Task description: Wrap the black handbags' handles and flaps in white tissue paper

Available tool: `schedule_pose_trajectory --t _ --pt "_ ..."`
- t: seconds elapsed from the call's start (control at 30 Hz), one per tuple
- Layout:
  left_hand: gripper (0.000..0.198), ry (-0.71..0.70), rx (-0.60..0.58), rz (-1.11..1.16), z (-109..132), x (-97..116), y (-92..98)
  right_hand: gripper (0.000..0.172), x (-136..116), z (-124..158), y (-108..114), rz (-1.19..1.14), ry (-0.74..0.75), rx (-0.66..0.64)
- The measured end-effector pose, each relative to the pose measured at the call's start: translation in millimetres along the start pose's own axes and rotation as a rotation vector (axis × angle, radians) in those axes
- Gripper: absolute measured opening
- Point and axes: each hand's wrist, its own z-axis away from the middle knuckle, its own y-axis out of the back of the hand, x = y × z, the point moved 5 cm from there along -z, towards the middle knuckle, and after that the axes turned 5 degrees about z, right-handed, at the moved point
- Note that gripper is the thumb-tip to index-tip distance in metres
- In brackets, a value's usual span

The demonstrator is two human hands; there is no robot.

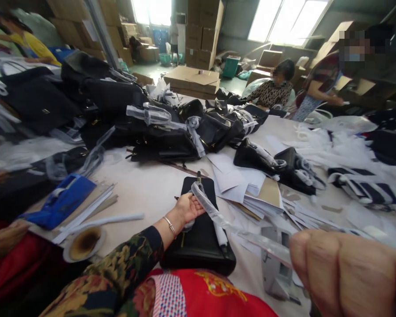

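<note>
A black backpack (201, 240) lies on the table right in front of me, with a metal ring and small tab at its top. From that top end a long translucent plastic-wrapped strap (222, 222) stretches taut to the lower right. My right hand (346, 268) is closed in a fist, very near the camera, with the strap's far end running into it. My left hand (189, 207) rests palm up over the backpack, its fingers extended beside the strap near the ring. A second, white-wrapped strap (220, 233) lies along the backpack. A grey tape dispenser (277, 259) sits beneath the strap.
Black bags (165, 141) are heaped across the table's far side. Paper sheets (247, 185) lie right of the backpack. At left are a blue tape dispenser (66, 198), a tape roll (85, 244) and another person's hand (9, 240). People and cardboard boxes (191, 79) are farther back.
</note>
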Motion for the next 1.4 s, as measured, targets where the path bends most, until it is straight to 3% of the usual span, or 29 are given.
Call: schedule_pose_trajectory --t 0.07,0.13,0.2,0.3,0.37,0.43,0.5,0.6,0.7,0.77,0.83,0.87,0.93,1.0,1.07,1.2,1.4 --pt "0.048 -0.028 -0.057 0.157 8.4 14.6 -4.2 0.02 -0.7 -4.1 -11.3 -0.096 0.116 -0.085" --pt "0.038 -0.06 -0.048 0.256 11.5 30.1 -6.4 0.027 13.4 -3.4 -20.6 -0.135 0.079 -0.082" --pt "0.022 -0.07 0.004 0.255 10.5 42.3 -6.8 0.029 42.0 4.9 -26.7 -0.046 -0.099 -0.087" --pt "0.013 -0.053 0.042 0.21 7.4 56.8 -4.8 0.034 93.3 37.4 -25.9 0.156 -0.459 -0.268" --pt "0.013 -0.031 0.043 0.176 7.9 66.0 -2.0 0.05 120.1 65.6 -16.8 0.181 -0.686 -0.408" --pt "0.012 -0.004 0.036 0.14 11.4 73.5 -2.4 0.065 135.1 82.9 -6.6 0.082 -0.779 -0.472" --pt "0.011 0.015 0.009 0.115 16.8 77.6 -11.3 0.072 145.0 77.8 3.1 -0.049 -0.726 -0.347" --pt "0.014 0.039 -0.041 0.112 24.7 74.2 -40.9 0.067 167.7 42.1 5.0 -0.054 -0.605 -0.004" --pt "0.016 0.031 -0.095 0.113 26.9 66.0 -71.1 0.054 199.0 3.9 -21.6 0.04 -0.648 0.141" --pt "0.022 0.0 -0.181 0.045 22.6 63.1 -80.1 0.044 215.5 -9.7 -39.0 -0.063 -0.738 0.209" --pt "0.039 -0.063 -0.224 -0.193 12.0 62.4 -72.8 0.04 221.5 -12.0 -41.1 -0.232 -0.784 0.338" --pt "0.047 -0.114 -0.191 -0.39 4.0 62.4 -62.9 0.04 220.5 -10.5 -35.8 -0.305 -0.779 0.413" --pt "0.051 -0.213 -0.042 -0.803 -14.9 61.4 -38.0 0.039 213.9 -7.1 -18.9 -0.386 -0.739 0.512" --pt "0.04 -0.257 0.081 -1.077 -35.0 53.9 -19.1 0.038 205.4 -7.3 -2.5 -0.408 -0.694 0.559" --pt "0.028 -0.237 0.083 -1.195 -54.3 38.0 -12.6 0.036 198.4 -12.6 5.8 -0.407 -0.656 0.577" --pt "0.02 -0.183 0.025 -1.413 -80.6 7.3 -18.8 0.035 187.7 -26.2 3.5 -0.381 -0.6 0.578" --pt "0.018 -0.108 -0.018 -1.582 -87.9 -8.5 -21.2 0.031 172.6 -21.8 8.3 -0.355 -0.558 0.559"
